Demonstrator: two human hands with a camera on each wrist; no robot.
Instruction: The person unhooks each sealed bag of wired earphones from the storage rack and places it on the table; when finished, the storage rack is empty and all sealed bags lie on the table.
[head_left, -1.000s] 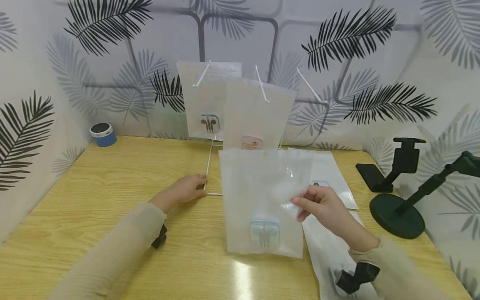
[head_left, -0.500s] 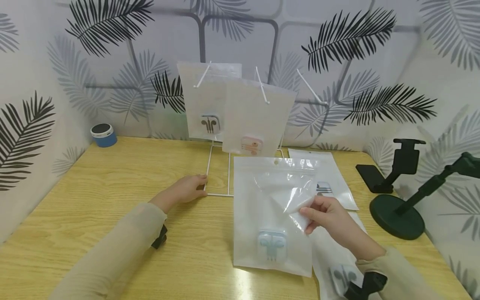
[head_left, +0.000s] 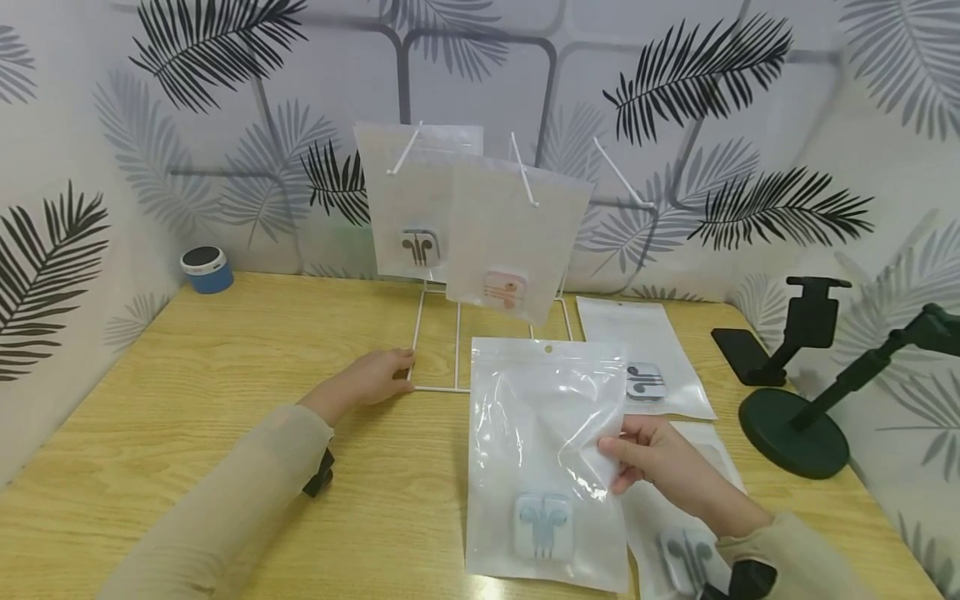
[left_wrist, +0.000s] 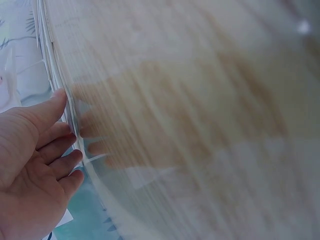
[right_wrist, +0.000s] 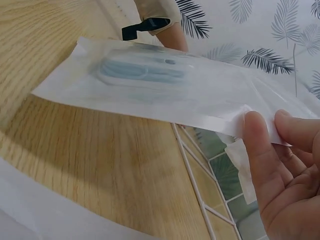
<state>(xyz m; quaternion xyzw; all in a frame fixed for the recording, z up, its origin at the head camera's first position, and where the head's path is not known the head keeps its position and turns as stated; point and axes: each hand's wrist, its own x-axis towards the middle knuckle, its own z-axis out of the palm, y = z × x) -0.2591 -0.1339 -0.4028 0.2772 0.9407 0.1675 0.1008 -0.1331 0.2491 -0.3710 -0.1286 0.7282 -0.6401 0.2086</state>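
My right hand (head_left: 660,458) pinches the right edge of a white zip bag (head_left: 517,408) between thumb and fingers. Light blue earphones in a clear case (head_left: 543,527) show through its lower part; a hang hole is at its top. The right wrist view shows this bag (right_wrist: 220,85) slanting away from the thumb and fingers. At the front left corner of a white wire display rack (head_left: 457,350), my left hand (head_left: 367,379) holds the base wire. Two similar bags hang on the rack: one with dark earphones (head_left: 420,248), one with pink earphones (head_left: 505,290).
A third rack hook (head_left: 622,172) carries no bag. On the right lie a bag with black earphones (head_left: 645,381) and one with grey earphones (head_left: 686,558). Beyond them stand a black phone stand (head_left: 795,433) and a dark phone (head_left: 738,354). A blue speaker (head_left: 207,271) sits back left.
My right hand has brought the blue-earphone bag down and slightly right, away from the hanging bags, and the bag now tips flatter toward the table. My left hand has stayed at the rack's corner.
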